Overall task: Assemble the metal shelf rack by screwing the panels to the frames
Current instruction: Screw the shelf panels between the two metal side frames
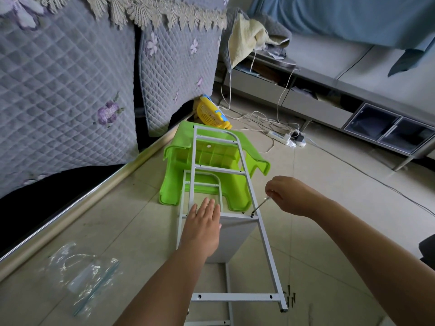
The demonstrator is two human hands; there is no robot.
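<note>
A white metal ladder-like frame [263,241] lies across the middle of the floor, its far end resting on an overturned green stool. A white shelf panel [233,238] stands on edge under it, and a second frame [188,201] lies beneath. My left hand [204,223] presses flat, fingers straight, on the panel's top edge and the frame crossbar. My right hand [286,192] grips a thin screwdriver [260,206], whose tip sits on a dark screw [252,215] at the joint of the panel and the frame's right rail.
The green plastic stool [211,168] lies on its side beyond my hands. Several loose black screws [290,298] lie by the frame's near right corner. An empty clear plastic bag [84,274] is at the left. A power strip [283,137] with cables is behind, and a sofa edge runs along the left.
</note>
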